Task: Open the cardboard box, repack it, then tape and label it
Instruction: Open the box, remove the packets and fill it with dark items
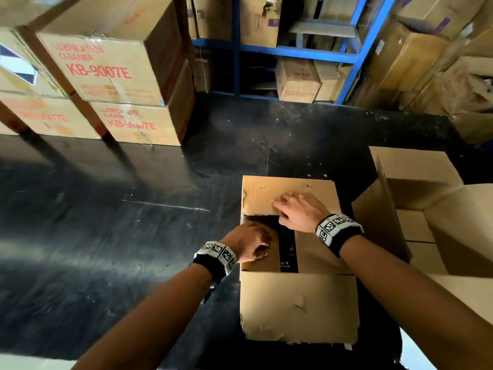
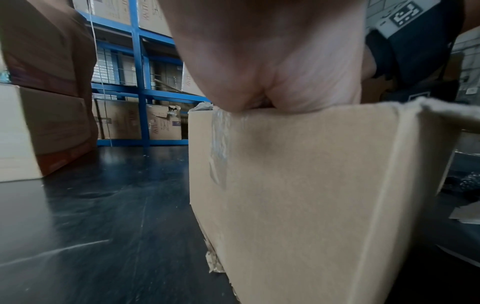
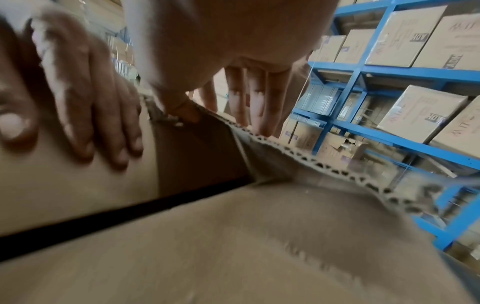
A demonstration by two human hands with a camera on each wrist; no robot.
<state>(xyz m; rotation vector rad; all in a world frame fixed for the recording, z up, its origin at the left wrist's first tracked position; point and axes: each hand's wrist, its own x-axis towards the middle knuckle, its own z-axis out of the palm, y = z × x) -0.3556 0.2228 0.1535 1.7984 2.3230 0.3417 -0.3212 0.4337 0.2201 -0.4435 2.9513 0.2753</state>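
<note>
At far left, stacked cartons printed "LUBRICATION CLEANER KB-9007E" are seen on the dark floor, with a broad bare stretch of floor between them and the cardboard box. The cardboard box stands on the floor right of centre, its near flap folded outward toward the person and its far flap lowered over the opening. The left hand is laid on the left inner flap, fingers curled over its edge into the opening, a grip on that flap. Between the two inner flaps a dark gap is left; something black with small white marks is glimpsed inside, but it cannot be made out. The right hand is spread flat on the far flap, fingers straight, its grip loose and pressing only. Just beside the box, on the right, an open empty carton is set. Blue shelving loaded with cartons is ranged behind.
</note>
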